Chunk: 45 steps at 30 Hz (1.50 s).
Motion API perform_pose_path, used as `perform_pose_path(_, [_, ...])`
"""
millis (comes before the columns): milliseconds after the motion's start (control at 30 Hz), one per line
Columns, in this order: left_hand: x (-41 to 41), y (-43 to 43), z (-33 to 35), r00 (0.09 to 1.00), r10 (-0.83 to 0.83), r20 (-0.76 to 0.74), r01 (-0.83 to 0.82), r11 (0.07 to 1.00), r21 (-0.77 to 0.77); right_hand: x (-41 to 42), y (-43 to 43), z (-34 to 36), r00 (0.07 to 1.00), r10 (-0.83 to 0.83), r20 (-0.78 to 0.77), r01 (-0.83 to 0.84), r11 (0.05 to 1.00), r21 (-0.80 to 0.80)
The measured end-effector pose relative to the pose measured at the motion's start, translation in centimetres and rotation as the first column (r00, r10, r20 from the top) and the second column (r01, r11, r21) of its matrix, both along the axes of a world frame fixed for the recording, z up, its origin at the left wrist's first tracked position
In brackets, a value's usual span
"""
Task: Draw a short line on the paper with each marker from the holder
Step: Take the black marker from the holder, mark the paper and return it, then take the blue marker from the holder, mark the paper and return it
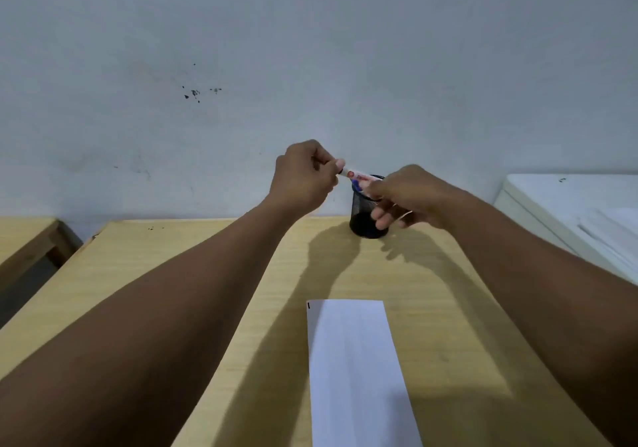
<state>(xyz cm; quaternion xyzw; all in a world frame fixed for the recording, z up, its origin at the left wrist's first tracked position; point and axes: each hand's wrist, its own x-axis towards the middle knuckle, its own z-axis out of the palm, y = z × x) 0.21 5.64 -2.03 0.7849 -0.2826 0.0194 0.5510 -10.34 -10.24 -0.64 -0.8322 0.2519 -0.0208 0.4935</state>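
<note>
Paper (355, 370) lies nearest, at 6 o'clock on the wooden worktop (172, 274), a white sheet running off the bottom edge, with one short dark line (308, 305) at its far left corner. Both bare forearms reach over the worktop toward 12 o'clock, their shadows falling on the wood and across the sheet. Farther on, at about 1 o'clock from the sheet, a black mesh holder (362, 215) stands upright near the worktop's back edge, something blue showing at its rim. Above it a white marker (359, 175) with red print is held between the two hands: the left hand (303, 177) is pinched on its left end, the right hand (404, 194) is closed around its right end, lower fingers loose in front of the holder. Behind is a grey wall (310, 49) with dark specks; a white cabinet (569, 212) sits at 3 o'clock.
</note>
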Motion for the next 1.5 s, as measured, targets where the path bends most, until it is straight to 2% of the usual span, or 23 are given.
perform_pose_path(100, [1.1,-1.8,0.8,0.989,0.017,0.145,-0.035,0.992,0.118,0.2,-2.2,1.2,0.999,-0.004,0.038,0.009,0.993,-0.119])
perform_pose_path(233, [2.3,-3.9,0.4,0.973,-0.035,0.227,-0.032,0.959,0.283,0.5,-4.5,1.1,0.999,-0.004,0.048,0.01,0.991,-0.13])
perform_pose_path(433, [2.6,-5.2,-1.0,0.96,-0.228,0.162,0.121,0.86,0.495,0.9,-6.7,-0.5,0.999,-0.01,0.04,0.014,0.994,-0.106])
perform_pose_path(600, [3.2,-5.0,-2.0,0.944,-0.229,0.239,0.05,0.812,0.581,1.2,-7.0,-1.7,0.999,-0.018,0.05,0.022,0.996,-0.087])
perform_pose_path(833, [3.1,-5.0,-1.1,0.919,-0.16,0.359,-0.061,0.844,0.533,1.1,-5.7,-1.3,0.997,-0.022,0.073,0.029,0.995,-0.099])
perform_pose_path(1000, [2.5,-2.7,0.8,0.912,-0.073,0.403,-0.116,0.898,0.425,0.9,-3.7,0.2,0.995,0.01,0.102,0.001,0.995,-0.101])
perform_pose_path(1100, [2.3,-0.2,2.0,0.927,-0.008,0.375,-0.12,0.94,0.319,0.7,-1.6,1.1,0.992,0.041,0.121,-0.032,0.997,-0.077])
perform_pose_path(1200, [1.9,2.6,2.8,0.959,0.046,0.28,-0.1,0.978,0.183,0.7,1.1,1.4,0.989,0.06,0.132,-0.062,0.998,0.014])
perform_pose_path(1300, [1.3,5.5,3.3,0.991,0.068,0.116,-0.075,0.995,0.059,1.0,4.1,1.0,0.99,0.082,0.113,-0.104,0.974,0.201])
perform_pose_path(1400, [0.7,8.2,3.0,0.997,-0.002,-0.072,0.001,1.0,-0.021,1.1,7.1,0.1,0.991,0.101,0.082,-0.126,0.901,0.416])
perform_pose_path(1500, [0.0,10.1,1.6,0.974,-0.063,-0.217,0.048,0.996,-0.073,1.6,9.6,-1.3,0.992,0.022,0.121,-0.088,0.814,0.574])
